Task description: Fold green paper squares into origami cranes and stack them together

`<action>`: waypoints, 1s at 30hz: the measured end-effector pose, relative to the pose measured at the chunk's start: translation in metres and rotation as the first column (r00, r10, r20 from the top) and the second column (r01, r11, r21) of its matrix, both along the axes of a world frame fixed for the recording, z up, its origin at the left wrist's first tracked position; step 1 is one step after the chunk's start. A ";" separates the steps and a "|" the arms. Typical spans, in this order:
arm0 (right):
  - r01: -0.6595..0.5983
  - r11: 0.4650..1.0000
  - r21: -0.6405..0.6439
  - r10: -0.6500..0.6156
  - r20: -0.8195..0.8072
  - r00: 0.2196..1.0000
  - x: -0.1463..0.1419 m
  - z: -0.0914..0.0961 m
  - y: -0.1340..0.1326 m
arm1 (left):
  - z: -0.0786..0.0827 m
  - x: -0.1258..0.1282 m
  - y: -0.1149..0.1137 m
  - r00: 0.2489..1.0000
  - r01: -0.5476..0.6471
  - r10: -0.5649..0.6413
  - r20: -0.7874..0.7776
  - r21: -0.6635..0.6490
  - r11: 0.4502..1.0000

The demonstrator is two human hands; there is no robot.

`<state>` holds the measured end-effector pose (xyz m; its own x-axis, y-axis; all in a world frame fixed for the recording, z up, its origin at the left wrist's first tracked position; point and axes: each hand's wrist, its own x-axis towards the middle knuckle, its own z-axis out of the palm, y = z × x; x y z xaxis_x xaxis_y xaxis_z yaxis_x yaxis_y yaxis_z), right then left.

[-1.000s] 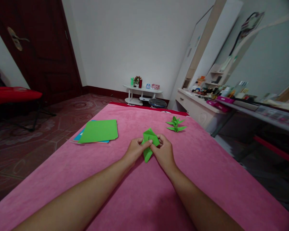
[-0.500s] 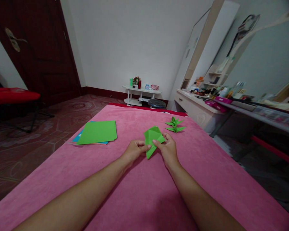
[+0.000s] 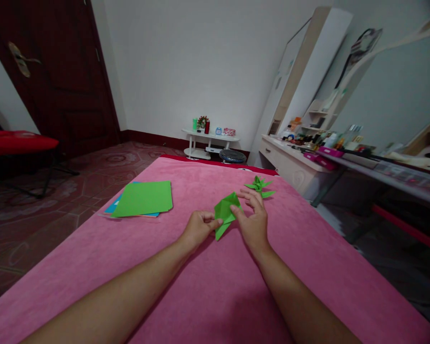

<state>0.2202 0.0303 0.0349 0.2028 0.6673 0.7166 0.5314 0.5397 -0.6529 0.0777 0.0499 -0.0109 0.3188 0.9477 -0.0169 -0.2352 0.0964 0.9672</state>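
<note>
A partly folded sheet of green origami paper (image 3: 225,210) is held just above the pink cover, its lower tip pointing toward me. My left hand (image 3: 199,226) pinches its lower left edge between thumb and fingers. On the right side, my right hand (image 3: 253,220) presses its thumb on the paper's face, with the fingertips at the upper right edge. Just beyond that hand lie green folded paper figures (image 3: 258,184) with pointed tips, partly hidden by my fingers. To the left rests a stack of square paper (image 3: 143,198), green on top, with blue edges showing beneath.
The pink cover (image 3: 186,296) spreads under everything. Farther back stands a low white table (image 3: 211,134) with small items. A cluttered dressing table (image 3: 294,155) is along the right, a red chair (image 3: 19,143) at left.
My right fingers have lifted and stretched over the paper's upper right edge. The right flap is folded inward, so the paper looks narrower. The left hand keeps its pinch.
</note>
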 end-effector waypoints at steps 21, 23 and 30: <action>-0.507 0.797 -0.328 0.415 -0.311 0.855 0.017 -0.017 0.017 | 0.000 -0.004 0.001 0.998 0.055 -0.056 0.042 0.007 0.998; -0.502 0.800 -0.330 0.432 -0.264 0.862 0.017 -0.019 0.017 | 0.003 -0.004 0.000 0.999 0.044 -0.044 0.026 0.000 0.999; -0.442 0.853 -0.278 0.400 -0.196 0.895 0.015 -0.018 0.017 | 0.010 -0.005 -0.002 1.000 0.015 -0.017 -0.026 -0.050 0.999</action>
<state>0.2351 0.0472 0.0173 -0.0729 0.8909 0.4484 0.2008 0.4535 -0.8684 0.0729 0.0481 -0.0014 0.3328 0.9402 -0.0722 -0.2073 0.1476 0.9671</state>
